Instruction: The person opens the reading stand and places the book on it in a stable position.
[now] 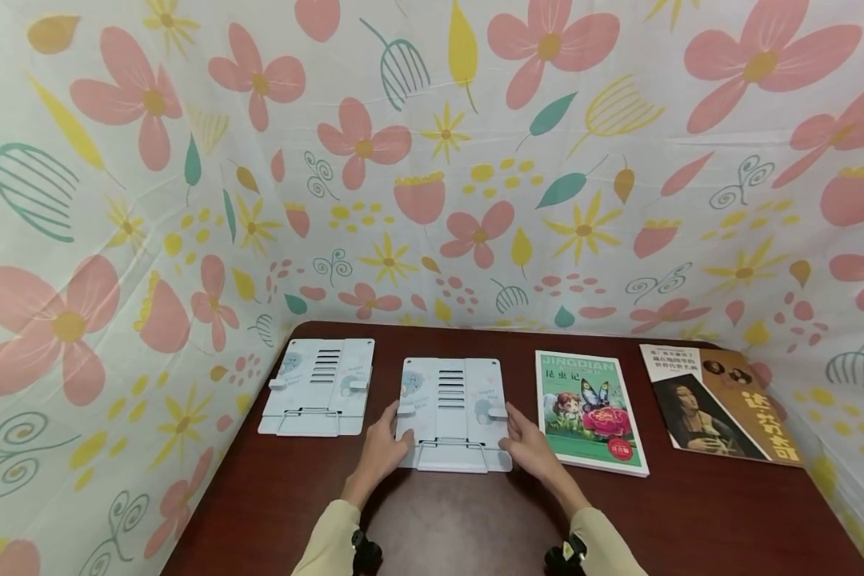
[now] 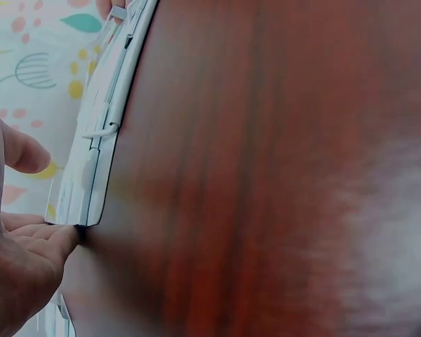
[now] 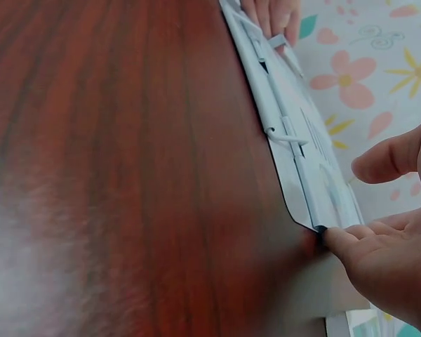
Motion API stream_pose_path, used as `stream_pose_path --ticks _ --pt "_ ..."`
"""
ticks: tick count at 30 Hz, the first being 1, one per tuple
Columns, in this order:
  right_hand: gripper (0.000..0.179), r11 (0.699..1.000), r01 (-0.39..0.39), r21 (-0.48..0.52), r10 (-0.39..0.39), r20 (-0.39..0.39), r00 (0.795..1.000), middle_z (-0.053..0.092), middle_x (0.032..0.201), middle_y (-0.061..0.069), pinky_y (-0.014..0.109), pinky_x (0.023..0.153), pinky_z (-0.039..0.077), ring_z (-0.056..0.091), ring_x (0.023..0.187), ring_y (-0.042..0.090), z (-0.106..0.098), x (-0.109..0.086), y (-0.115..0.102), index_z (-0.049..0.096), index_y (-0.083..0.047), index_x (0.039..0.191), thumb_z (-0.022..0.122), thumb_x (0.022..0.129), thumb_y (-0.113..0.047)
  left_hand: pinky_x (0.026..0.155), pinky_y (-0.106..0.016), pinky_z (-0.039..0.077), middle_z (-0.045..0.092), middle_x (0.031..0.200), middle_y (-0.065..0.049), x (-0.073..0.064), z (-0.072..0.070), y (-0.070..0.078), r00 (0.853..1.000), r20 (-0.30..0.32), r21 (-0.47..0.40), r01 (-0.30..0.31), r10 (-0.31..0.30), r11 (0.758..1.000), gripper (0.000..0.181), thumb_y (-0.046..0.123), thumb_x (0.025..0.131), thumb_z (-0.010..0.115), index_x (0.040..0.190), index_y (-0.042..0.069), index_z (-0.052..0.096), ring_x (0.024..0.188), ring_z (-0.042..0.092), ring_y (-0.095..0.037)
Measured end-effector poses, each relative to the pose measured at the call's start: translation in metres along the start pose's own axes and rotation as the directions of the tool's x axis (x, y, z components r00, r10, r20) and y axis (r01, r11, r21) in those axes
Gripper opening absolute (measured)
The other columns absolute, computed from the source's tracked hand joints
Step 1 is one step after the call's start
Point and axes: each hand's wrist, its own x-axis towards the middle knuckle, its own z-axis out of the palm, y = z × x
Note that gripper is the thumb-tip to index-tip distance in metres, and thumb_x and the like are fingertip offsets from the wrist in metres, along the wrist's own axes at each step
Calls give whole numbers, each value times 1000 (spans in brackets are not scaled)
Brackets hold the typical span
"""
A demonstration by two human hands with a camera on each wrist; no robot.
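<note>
A white folded book stand [image 1: 451, 416] with slots, side clips and a wire support at its front lies flat on the table, between the two hands. My left hand [image 1: 385, 440] is at its left side; in the left wrist view the fingers [image 2: 52, 242] touch the stand's edge while the thumb stays raised over it. On the opposite side, my right hand [image 1: 531, 444] mirrors this, its fingertips [image 3: 337, 241] at the edge and its thumb held apart above. A second matching book stand [image 1: 318, 388] lies to the left.
To the right lies a green-covered book [image 1: 590, 412] with a butterfly and a rose. Beyond it is a brown book [image 1: 723, 404] with a portrait on its cover. The dark red table [image 1: 259, 496] meets floral cloth [image 1: 432, 176] at the back and sides.
</note>
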Motion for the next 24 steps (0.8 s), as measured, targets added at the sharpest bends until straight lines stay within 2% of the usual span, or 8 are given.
stream_pose_path --ticks 4,9,14,19,24 --pt "75 1000 10 10 -10 -1 1000 26 163 27 46 115 35 33 148 38 -1 -8 2 23 6 158 58 92 0 107 -45 48 49 150 -26 -8 1 0 1000 -10 -33 -29 28 999 60 7 94 61 149 -7 43 136 53 -35" --pt "75 999 29 16 -29 6 1000 24 163 29 46 115 34 31 148 40 -1 -20 3 22 9 157 59 93 2 104 -46 50 53 146 -27 -17 6 0 997 -49 -21 -55 54 998 56 2 93 60 146 -8 46 133 56 -35" --pt "74 1000 13 22 -13 -4 1000 24 162 30 46 113 35 32 147 41 -2 -31 4 23 8 157 60 93 1 103 -47 50 55 144 -28 -27 10 2 996 -55 -33 -76 74 997 57 0 91 60 146 -9 46 132 57 -36" --pt "72 999 -29 23 30 -8 1000 24 163 29 45 114 35 31 148 40 -4 -38 4 23 7 158 59 96 -2 105 -45 49 53 146 -28 -33 10 5 997 -41 -79 -74 71 994 55 -1 93 59 146 -8 46 134 55 -36" --pt "71 999 -32 42 33 -3 999 22 164 28 44 115 32 28 150 40 -5 -47 6 23 6 158 59 98 -3 107 -44 47 52 148 -26 -41 12 5 998 -32 -127 -50 46 991 55 0 94 58 148 -7 45 136 54 -35"
